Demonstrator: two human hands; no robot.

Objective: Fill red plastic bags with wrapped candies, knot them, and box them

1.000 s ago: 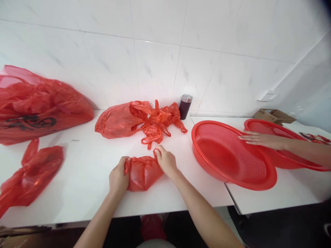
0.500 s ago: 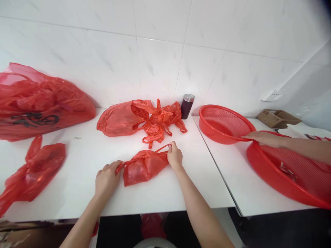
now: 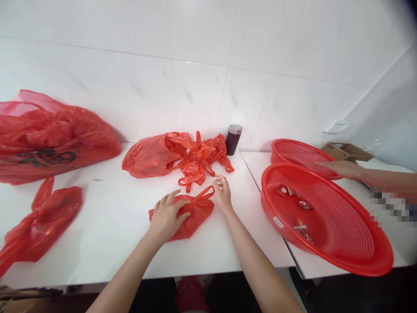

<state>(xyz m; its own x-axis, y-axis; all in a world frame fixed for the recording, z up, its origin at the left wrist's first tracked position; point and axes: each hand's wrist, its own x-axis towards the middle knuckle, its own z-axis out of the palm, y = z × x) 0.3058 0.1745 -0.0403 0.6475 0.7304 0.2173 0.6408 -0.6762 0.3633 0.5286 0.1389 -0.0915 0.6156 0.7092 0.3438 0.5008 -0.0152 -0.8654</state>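
A small red plastic bag (image 3: pixel 199 216) lies on the white table in front of me, its handle loop raised toward the right. My left hand (image 3: pixel 167 215) rests over the bag's left part, fingers spread and hiding some of it. Beside the tip of the handle loop is my right hand (image 3: pixel 223 192), its fingers apart; whether they touch the loop is unclear. Just behind lie several crumpled red bags (image 3: pixel 192 167) and a fuller red bag (image 3: pixel 146 157) on its side.
A large red bag with black lettering (image 3: pixel 61 143) and a knotted red bag (image 3: pixel 55 217) lie at left. A dark tumbler (image 3: pixel 233 141) stands by the wall. At right, a red basket (image 3: pixel 348 226) holds small packets; another person's hand (image 3: pixel 342 168) reaches over a second basket (image 3: pixel 302 150).
My left hand has let go of the bag's left end and moved right over it. My right fingers have loosened at the handle. The large basket has shifted left, in front of the other basket.
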